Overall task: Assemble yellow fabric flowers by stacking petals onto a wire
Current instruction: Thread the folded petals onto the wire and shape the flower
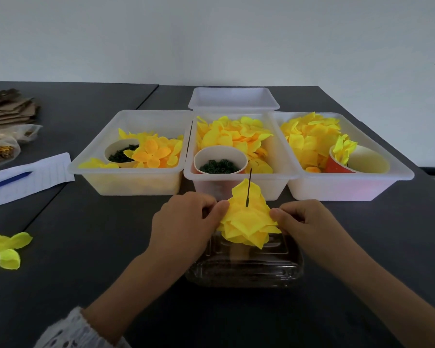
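Note:
A stack of yellow fabric petals [249, 219] sits on a thin dark wire [249, 187] that pokes up through its middle. My left hand [186, 224] pinches the stack's left edge with thumb and fingers. My right hand [301, 222] pinches its right edge. The stack hovers over a clear plastic container [244, 267] on the dark table. Behind it stand three white bins of yellow petals: left [126, 177], middle [239, 184], right [347, 187].
Paper cups with small dark green rings sit in the left bin [122, 153] and middle bin [220, 160]; a red cup [359, 160] lies in the right bin. An empty bin [234, 99] is behind. Loose petals [5, 247], paper with a blue pen [8, 180] and cardboard [8, 109] lie left.

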Demonstrator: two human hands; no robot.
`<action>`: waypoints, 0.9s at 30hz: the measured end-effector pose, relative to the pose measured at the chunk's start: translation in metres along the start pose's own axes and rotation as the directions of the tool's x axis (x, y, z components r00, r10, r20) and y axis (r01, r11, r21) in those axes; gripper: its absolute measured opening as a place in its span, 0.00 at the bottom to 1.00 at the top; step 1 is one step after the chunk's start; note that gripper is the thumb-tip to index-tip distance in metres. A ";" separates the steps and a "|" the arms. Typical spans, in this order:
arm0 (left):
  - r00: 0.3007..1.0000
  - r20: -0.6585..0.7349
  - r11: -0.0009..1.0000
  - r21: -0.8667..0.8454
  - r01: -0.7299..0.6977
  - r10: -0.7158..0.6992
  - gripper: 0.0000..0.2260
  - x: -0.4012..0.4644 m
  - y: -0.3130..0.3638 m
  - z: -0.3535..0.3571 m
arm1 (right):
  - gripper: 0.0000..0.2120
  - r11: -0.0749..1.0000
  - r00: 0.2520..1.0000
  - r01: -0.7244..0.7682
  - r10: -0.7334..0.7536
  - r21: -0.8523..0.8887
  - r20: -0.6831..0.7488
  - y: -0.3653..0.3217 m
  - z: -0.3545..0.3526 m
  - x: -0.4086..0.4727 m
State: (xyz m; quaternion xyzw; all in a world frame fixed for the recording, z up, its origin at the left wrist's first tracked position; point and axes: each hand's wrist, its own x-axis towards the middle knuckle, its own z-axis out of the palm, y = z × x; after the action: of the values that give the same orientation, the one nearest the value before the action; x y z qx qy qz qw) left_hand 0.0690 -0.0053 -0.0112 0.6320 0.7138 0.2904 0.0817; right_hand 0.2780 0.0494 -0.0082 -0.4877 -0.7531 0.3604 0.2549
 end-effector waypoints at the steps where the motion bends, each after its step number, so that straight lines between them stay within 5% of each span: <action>1: 1.000 -0.004 1.000 0.007 -0.002 0.002 0.22 -0.001 0.000 0.002 | 0.19 1.000 1.000 0.011 -0.011 -0.008 -0.010 0.001 0.001 0.000; 6: 1.000 0.007 1.000 -0.007 -0.013 0.013 0.22 -0.003 0.001 -0.003 | 0.19 0.999 0.999 0.043 -0.043 0.012 -0.026 0.001 -0.001 -0.001; 9: 0.993 -0.116 0.996 -0.088 -0.002 -0.008 0.15 -0.001 0.002 -0.015 | 0.22 0.996 0.997 0.070 -0.068 0.063 -0.044 -0.001 -0.003 -0.004; 13: 0.912 -0.278 0.927 -0.138 -0.348 0.301 0.03 -0.001 0.015 -0.034 | 0.25 0.992 0.979 0.128 -0.124 0.016 -0.165 -0.005 -0.033 -0.001; 15: 0.870 -0.155 0.874 -0.067 -0.482 0.468 0.05 -0.002 0.021 -0.035 | 0.19 0.968 0.920 0.130 -0.198 -0.215 -0.339 0.004 -0.071 0.022; 18: 0.883 0.106 0.889 -0.083 -0.451 0.458 0.15 -0.006 0.020 -0.029 | 0.10 0.861 0.833 -0.118 -0.185 -0.495 -0.521 0.028 -0.138 0.072; 22: 0.862 0.250 0.894 -0.028 -0.448 0.440 0.24 -0.012 0.017 -0.019 | 0.11 0.633 0.930 -0.367 0.238 -0.681 -0.280 0.059 -0.171 0.122; 24: 0.853 0.279 0.888 0.007 -0.461 0.441 0.27 -0.012 0.016 -0.019 | 0.10 0.538 0.901 -0.355 0.414 -0.764 -0.128 0.068 -0.166 0.135; 27: 0.845 0.302 0.882 0.029 -0.471 0.441 0.27 -0.013 0.013 -0.017 | 0.11 0.498 0.888 -0.273 0.460 -0.823 -0.017 0.081 -0.157 0.147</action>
State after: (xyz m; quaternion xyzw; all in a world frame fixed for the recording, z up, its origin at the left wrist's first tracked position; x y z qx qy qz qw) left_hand 0.0739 -0.0228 0.0064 0.8222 0.5373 0.1699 0.0804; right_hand 0.3802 0.2516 0.0277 -0.6582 -0.7327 0.0728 -0.1566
